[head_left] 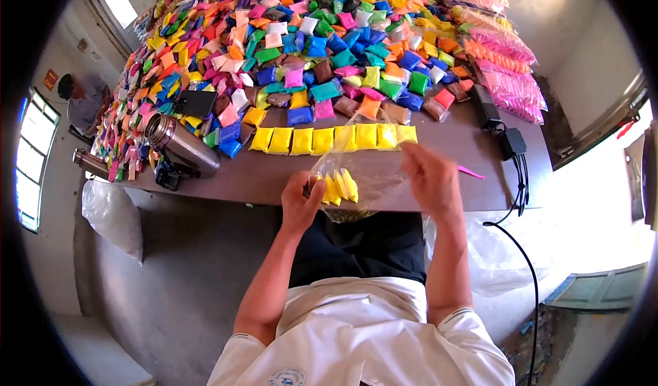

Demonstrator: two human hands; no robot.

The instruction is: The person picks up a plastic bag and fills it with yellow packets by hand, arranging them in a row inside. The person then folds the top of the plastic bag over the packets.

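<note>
A clear plastic bag (381,180) spreads between my two hands at the table's front edge. Several small yellow packets (340,186) stand side by side at its left part, apparently inside it. My left hand (301,199) is closed on the bag's left side, the thumb against these packets. My right hand (433,178), slightly blurred, has its fingers closed at the bag's upper right edge. Just beyond the bag lies a row of yellow packets (301,141), partly seen through the film.
A heap of coloured packets (329,50) covers the table's back. On the left stand a steel flask (184,146) and a phone (197,103). To the right are stacked pink bags (510,77), black cabled boxes (510,142) and a pink stick (471,173). Another person (86,105) is far left.
</note>
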